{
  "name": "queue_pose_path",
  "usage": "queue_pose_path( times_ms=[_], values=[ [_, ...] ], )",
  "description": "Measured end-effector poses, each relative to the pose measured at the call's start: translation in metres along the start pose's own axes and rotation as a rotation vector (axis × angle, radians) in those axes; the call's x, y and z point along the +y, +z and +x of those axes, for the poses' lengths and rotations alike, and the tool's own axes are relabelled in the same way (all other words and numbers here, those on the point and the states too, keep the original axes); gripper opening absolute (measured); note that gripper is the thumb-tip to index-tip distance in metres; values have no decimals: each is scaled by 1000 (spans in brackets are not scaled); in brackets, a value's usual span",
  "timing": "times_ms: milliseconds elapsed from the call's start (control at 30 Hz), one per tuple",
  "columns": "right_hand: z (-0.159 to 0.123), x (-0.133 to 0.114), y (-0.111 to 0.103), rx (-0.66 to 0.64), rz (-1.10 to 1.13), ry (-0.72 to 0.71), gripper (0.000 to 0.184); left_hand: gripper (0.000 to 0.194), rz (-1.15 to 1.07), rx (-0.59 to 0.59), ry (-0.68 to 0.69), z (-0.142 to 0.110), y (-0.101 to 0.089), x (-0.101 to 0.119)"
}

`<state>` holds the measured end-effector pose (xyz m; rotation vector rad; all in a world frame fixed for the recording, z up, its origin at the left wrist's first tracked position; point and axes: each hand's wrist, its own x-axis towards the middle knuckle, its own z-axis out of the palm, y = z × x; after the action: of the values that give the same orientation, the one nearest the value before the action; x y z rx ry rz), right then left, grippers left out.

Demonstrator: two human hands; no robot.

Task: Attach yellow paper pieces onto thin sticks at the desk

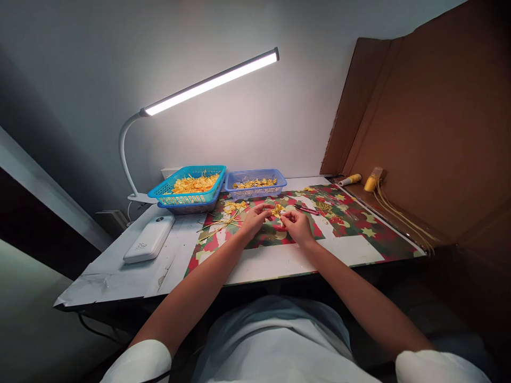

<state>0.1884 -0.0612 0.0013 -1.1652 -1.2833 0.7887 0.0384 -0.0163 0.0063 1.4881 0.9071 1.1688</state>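
My left hand [255, 218] and my right hand [296, 224] meet over the patterned red and green paper [351, 223] on the table. Between their fingertips they pinch a small gold ribbon bow [277, 210]. Both hands have their fingers curled in on it. Just left of my left hand lies a loose pile of gold bows and thin gold strands [227, 215].
A teal basket [187, 186] and a blue basket [255, 183] of gold pieces stand at the back. A white power bank [148, 239] lies left. A lit desk lamp [211, 82] arches overhead. Thread spools [361, 181] and cardboard [431, 133] are on the right. A dark tool [306, 209] lies near my right hand.
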Motion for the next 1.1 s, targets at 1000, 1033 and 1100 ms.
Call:
queue_pose_path(
  times_ms=[1000, 1033, 1100],
  values=[
    [6, 4, -1, -56, 123, 105, 27, 17, 501, 150, 504, -13, 4, 13],
    [6, 4, -1, -55, 122, 108, 27, 18, 527, 162, 537, -14, 3, 14],
    [5, 4, -1, -52, 120, 111, 27, 15, 590, 162, 580, -14, 3, 14]
  ],
)
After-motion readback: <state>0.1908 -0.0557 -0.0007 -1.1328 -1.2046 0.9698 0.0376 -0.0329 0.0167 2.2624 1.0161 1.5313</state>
